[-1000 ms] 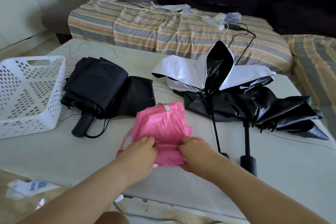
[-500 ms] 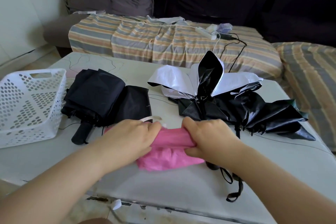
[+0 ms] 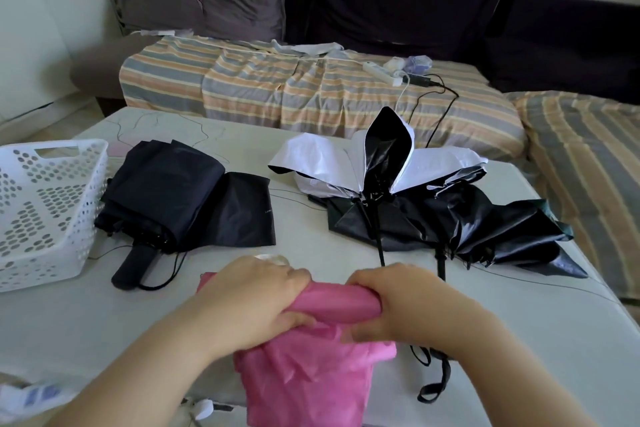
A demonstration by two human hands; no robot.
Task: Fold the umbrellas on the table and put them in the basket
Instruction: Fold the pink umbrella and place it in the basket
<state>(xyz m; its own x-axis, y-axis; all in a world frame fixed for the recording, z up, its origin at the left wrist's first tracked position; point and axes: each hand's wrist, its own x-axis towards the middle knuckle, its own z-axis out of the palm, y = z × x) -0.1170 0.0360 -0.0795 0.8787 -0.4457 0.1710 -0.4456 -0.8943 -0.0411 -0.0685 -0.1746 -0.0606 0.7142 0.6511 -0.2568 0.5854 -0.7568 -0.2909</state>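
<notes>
A pink umbrella lies at the near edge of the pale table, its loose fabric hanging toward me. My left hand and my right hand both grip its rolled upper part side by side. A dark navy folded umbrella with a black handle lies at the left, beside the white perforated basket. A white-and-black umbrella and a black umbrella lie half open at the right.
A flat black umbrella sleeve lies next to the navy umbrella. Black wrist straps trail by my right forearm. Behind the table runs a sofa with a striped cover, a power strip and cables.
Both hands have lifted the rolled pink umbrella toward me, so its fabric now hangs down over the table's near edge. The camera view has tilted up.
</notes>
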